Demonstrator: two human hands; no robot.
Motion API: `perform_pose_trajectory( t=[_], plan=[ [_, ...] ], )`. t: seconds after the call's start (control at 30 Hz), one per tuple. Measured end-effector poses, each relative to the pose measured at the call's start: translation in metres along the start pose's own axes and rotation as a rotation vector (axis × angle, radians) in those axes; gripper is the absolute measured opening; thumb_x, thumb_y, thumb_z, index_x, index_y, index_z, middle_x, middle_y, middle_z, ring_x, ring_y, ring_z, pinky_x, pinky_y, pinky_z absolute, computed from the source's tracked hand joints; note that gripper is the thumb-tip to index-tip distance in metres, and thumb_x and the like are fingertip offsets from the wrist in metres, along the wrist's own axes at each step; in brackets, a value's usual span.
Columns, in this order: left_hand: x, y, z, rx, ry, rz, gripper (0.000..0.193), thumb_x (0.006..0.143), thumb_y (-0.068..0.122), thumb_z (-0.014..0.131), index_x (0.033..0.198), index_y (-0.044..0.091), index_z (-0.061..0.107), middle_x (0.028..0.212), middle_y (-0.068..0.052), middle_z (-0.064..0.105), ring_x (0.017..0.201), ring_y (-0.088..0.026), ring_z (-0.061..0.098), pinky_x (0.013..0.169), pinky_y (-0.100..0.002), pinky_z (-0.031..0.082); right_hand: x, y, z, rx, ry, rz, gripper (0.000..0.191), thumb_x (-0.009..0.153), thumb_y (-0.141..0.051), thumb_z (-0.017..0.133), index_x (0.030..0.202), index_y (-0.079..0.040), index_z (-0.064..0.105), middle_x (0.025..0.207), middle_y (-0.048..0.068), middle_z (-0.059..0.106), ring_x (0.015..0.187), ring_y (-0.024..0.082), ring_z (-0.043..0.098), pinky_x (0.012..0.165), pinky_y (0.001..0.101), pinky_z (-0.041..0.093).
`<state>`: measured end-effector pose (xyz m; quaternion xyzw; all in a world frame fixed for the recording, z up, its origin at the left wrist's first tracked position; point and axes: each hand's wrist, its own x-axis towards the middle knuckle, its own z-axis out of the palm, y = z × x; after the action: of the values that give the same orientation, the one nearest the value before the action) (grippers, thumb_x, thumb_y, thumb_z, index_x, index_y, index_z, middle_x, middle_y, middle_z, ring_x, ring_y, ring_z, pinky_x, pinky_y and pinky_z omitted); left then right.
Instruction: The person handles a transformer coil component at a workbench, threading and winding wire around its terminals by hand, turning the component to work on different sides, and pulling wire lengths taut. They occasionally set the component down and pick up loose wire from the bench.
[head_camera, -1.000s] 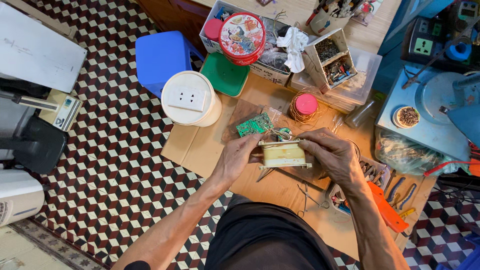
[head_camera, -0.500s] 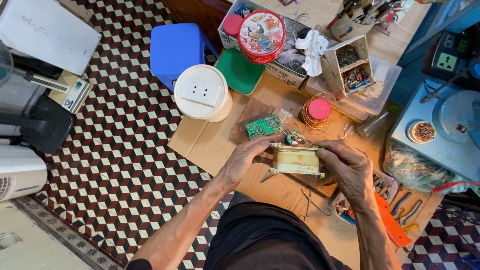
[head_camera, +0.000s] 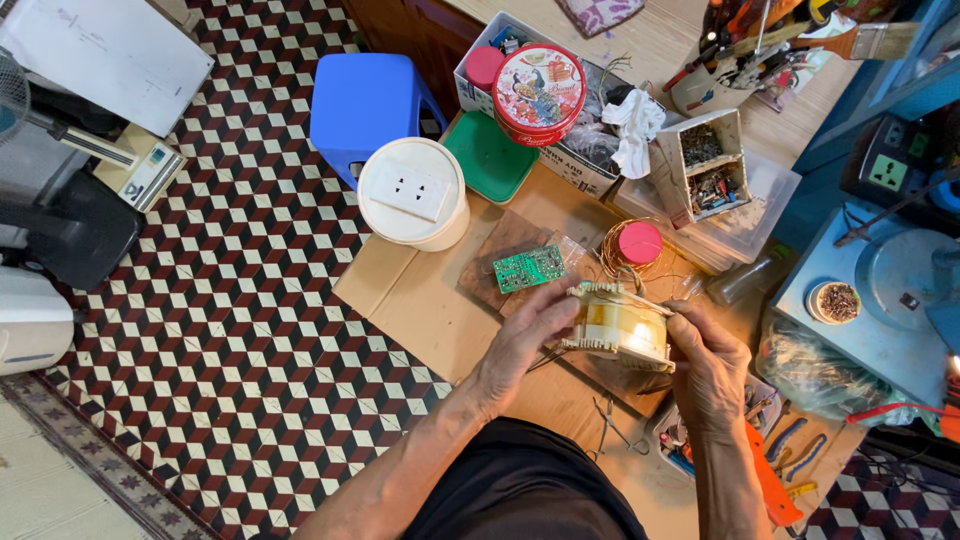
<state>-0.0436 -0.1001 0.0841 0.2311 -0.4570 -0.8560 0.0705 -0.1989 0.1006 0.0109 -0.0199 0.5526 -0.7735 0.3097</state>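
Left hand (head_camera: 520, 345): it is cupping the near-left end of the wound coil, fingers curled around its side and closed on it.
Right hand (head_camera: 708, 360): it is gripping the coil's right end, thumb on top and fingers wrapped underneath, closed on it.
Wound coil (head_camera: 618, 325): a pale yellow, tape-wrapped transformer-like winding with thin wires trailing off it; it is being held between both hands just above the cardboard sheet (head_camera: 440, 310).
Step in hand: it looks as though the person is turning the coil over to inspect it, not yet working on it with any tool.
Nearby: a green circuit board (head_camera: 529, 268) is lying just beyond the left hand; a copper wire spool with a pink cap (head_camera: 638, 243) is sitting near the coil's far side; pliers (head_camera: 795, 440) are lying to the right.
Next move: it probably calls for one hand steadying the coil while the other is freeing up, minding the loose wires.
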Motion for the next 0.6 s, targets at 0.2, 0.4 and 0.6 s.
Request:
perform_pose_trajectory(
  t=[0.2,0.4,0.6],
  plan=[
    [0.007,0.001,0.025,-0.226,-0.095,-0.206,0.064,0.093,0.044,0.070,0.139,0.004,0.052,0.128,-0.009,0.062,0.119,-0.017,0.061,0.103,-0.036,0.053,0.006,0.005,-0.009,0.045,-0.020,-0.019,0.025,0.096,-0.006,0.072,0.119,0.002,0.072,0.108,0.013,0.075,0.087,0.019,0.073,0.079,0.0327,0.061],
    [0.017,0.002,0.040,-0.275,-0.093,-0.265,0.064,0.088,0.044,0.073,0.137,0.007,0.054,0.124,-0.005,0.066,0.112,-0.013,0.066,0.099,-0.033,0.055,0.006,0.013,-0.024,0.157,-0.057,-0.030,0.026,0.098,-0.010,0.071,0.121,0.001,0.070,0.111,0.012,0.074,0.095,0.018,0.073,0.086,0.0324,0.060],
    [0.022,-0.010,0.056,-0.315,-0.141,-0.274,0.060,0.091,0.044,0.075,0.131,0.002,0.061,0.114,-0.006,0.069,0.105,-0.014,0.067,0.097,-0.031,0.054,0.001,0.013,-0.027,0.222,-0.072,-0.031,0.027,0.102,-0.014,0.070,0.123,0.003,0.068,0.112,0.012,0.073,0.095,0.017,0.071,0.086,0.0305,0.058]
  ],
)
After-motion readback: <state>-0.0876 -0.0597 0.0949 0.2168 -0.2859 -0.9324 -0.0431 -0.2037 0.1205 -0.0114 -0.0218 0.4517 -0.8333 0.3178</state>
